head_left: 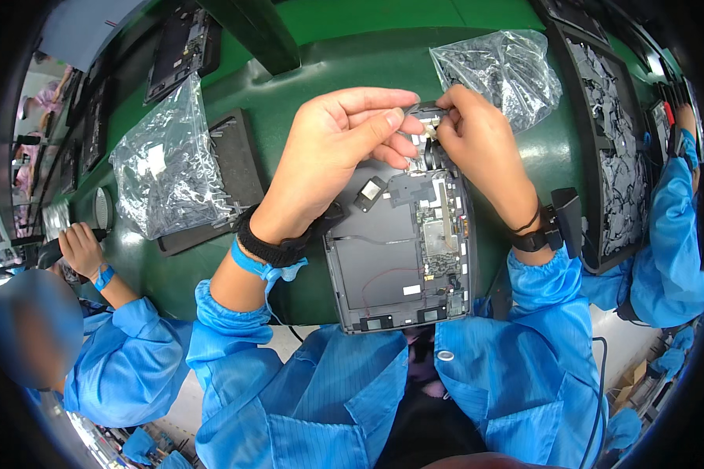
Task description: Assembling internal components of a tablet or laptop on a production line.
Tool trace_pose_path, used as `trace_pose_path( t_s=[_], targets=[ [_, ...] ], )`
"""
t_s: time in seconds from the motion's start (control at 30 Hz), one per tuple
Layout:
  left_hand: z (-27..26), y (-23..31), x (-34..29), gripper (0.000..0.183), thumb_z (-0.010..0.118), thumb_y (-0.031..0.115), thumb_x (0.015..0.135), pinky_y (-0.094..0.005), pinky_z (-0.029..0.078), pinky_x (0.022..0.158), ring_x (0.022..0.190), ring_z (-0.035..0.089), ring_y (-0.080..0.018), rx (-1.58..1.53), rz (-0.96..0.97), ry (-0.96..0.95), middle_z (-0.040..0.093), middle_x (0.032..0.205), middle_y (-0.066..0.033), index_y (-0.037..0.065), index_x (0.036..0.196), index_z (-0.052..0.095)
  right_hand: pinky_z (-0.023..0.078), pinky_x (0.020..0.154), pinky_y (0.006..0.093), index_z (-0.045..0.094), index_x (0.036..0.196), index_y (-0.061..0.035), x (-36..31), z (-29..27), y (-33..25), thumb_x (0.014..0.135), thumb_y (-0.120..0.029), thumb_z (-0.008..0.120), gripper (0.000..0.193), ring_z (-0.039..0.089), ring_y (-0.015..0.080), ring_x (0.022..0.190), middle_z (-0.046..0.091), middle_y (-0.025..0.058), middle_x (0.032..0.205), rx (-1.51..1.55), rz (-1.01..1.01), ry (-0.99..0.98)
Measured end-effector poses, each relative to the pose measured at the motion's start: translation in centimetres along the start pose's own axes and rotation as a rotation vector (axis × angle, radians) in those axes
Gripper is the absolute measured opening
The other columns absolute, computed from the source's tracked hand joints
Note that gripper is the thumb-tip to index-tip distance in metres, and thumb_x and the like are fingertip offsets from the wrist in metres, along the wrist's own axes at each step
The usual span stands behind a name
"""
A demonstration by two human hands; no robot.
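Observation:
An opened tablet-like device (pixel 375 273) lies in front of me, its inside facing up, with a circuit board (pixel 442 234) along its right side. Over its far end, my left hand (pixel 344 129) has thumb and fingers closed in a pinch; a small dark piece seems to be at the tips, too small to name. My right hand (pixel 481 137) is beside it, fingers curled and pressed together at the device's far right corner. What these fingers hold, if anything, is hidden. A small black part with a pale face (pixel 370 191) rests on the device near my left wrist.
A clear bag of dark parts (pixel 168 168) lies on a dark foam tray (pixel 238 156) at left. Another clear plastic bag (pixel 497 74) is at the far right. A black tray of parts (pixel 614 148) stands beyond my right arm. Co-workers in blue sit on both sides.

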State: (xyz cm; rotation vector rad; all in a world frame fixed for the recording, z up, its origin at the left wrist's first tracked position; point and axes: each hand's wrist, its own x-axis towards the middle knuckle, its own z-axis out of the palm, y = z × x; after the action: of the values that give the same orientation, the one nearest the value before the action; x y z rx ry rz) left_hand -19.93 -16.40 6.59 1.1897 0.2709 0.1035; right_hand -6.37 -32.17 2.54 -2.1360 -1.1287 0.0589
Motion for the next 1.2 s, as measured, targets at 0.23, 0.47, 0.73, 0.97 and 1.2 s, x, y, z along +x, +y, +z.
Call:
trace_pose_path(
  t_s=[0.23, 0.47, 0.73, 0.97, 1.2],
  targets=[
    [0.6, -0.3, -0.3, 0.033, 0.059, 0.006, 0.094, -0.0268, 0.056, 0.070, 0.079, 0.068, -0.0173, 0.108, 0.078, 0.008, 0.069, 0.096, -0.0181, -0.006, 0.124, 0.052, 0.050, 0.067, 0.0459, 0.058, 0.093, -0.0002, -0.1, -0.2, -0.5, 0.078, -0.001, 0.060, 0.014, 0.062, 0.0380, 0.077, 0.062, 0.0175, 0.085, -0.117, -0.024, 0.021],
    [1.5, -0.8, -0.8, 0.028, 0.056, 0.001, 0.093, -0.0261, 0.057, 0.067, 0.077, 0.068, -0.0146, 0.560, 0.215, 0.081, 0.071, 0.093, -0.0127, -0.002, 0.121, 0.053, 0.043, 0.053, 0.0247, 0.071, 0.092, -0.0049, -0.2, -2.9, -2.0, 0.080, -0.004, 0.072, 0.012, 0.051, 0.0084, 0.058, 0.062, 0.0037, 0.077, 0.278, -0.110, 0.154],
    [1.3, -0.5, -0.1, 0.027, 0.055, 0.000, 0.093, -0.0256, 0.057, 0.067, 0.078, 0.070, -0.0150, 0.870, 0.500, 0.052, 0.071, 0.089, -0.0095, 0.001, 0.119, 0.055, 0.048, 0.064, 0.0370, 0.064, 0.084, -0.0037, 1.3, -3.8, -2.7, 0.074, -0.004, 0.073, 0.013, 0.060, 0.0298, 0.071, 0.062, 0.0106, 0.077, 0.026, -0.552, 0.037],
    [-0.8, -1.3, 3.2, 0.013, 0.061, 0.007, 0.085, -0.0383, 0.052, 0.072, 0.083, 0.066, -0.0340, 1.244, 0.631, 0.142, 0.068, 0.091, -0.0166, 0.001, 0.096, 0.067, 0.049, 0.066, 0.0372, 0.061, 0.084, -0.0054, 1.8, -3.2, 0.7, 0.077, -0.007, 0.072, 0.013, 0.059, 0.0288, 0.077, 0.060, 0.0084, 0.080, -0.165, -0.484, 0.178],
    [-0.7, -2.9, 4.2, 0.014, 0.063, 0.014, 0.082, -0.0423, 0.051, 0.071, 0.082, 0.065, -0.0329, 1.443, 0.521, 0.080, 0.068, 0.087, -0.0124, 0.005, 0.089, 0.071, 0.049, 0.065, 0.0367, 0.056, 0.080, -0.0067, 1.4, -1.2, 1.4, 0.075, -0.011, 0.070, 0.015, 0.056, 0.0266, 0.076, 0.054, 0.0068, 0.079, -0.352, -0.576, 0.075]
  ],
)
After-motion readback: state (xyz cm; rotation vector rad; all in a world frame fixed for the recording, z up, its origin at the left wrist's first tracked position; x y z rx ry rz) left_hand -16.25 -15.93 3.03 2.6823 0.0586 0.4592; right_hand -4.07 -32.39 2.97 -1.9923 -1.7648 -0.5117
